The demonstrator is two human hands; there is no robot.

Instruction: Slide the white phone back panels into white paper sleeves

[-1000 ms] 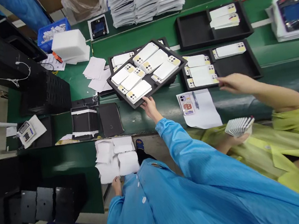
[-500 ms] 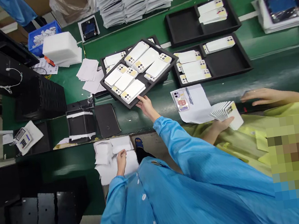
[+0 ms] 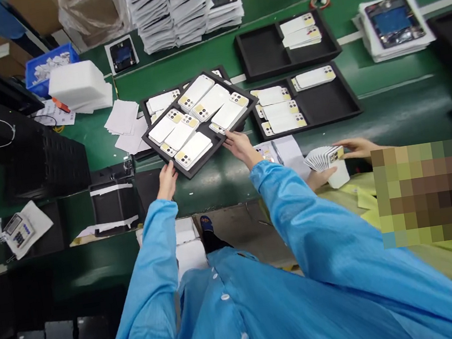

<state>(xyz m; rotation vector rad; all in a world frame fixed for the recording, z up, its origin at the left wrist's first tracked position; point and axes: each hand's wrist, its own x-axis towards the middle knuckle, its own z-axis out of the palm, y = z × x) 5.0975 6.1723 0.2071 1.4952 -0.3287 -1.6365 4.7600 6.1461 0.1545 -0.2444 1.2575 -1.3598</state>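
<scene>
Both hands grip a black tray (image 3: 154, 146) of white phone backs (image 3: 193, 149): the left hand (image 3: 167, 180) holds its near corner at about 7 o'clock, the right hand (image 3: 238, 146) pinches its edge at 4 o'clock. The tray is held tilted above a second tray (image 3: 149, 99) on the green table (image 3: 389, 107). At 3 o'clock a co-worker's hands (image 3: 355, 147) fan out a stack of backs (image 3: 325, 158).

Green-topped table (image 3: 388, 99) spanning the scene, with a cardboard box (image 3: 90, 12) and a blue bin (image 3: 50, 68) at its far left edge, black crates (image 3: 44, 164) alongside, and grey floor (image 3: 238, 229) below its near edge, under even light.
</scene>
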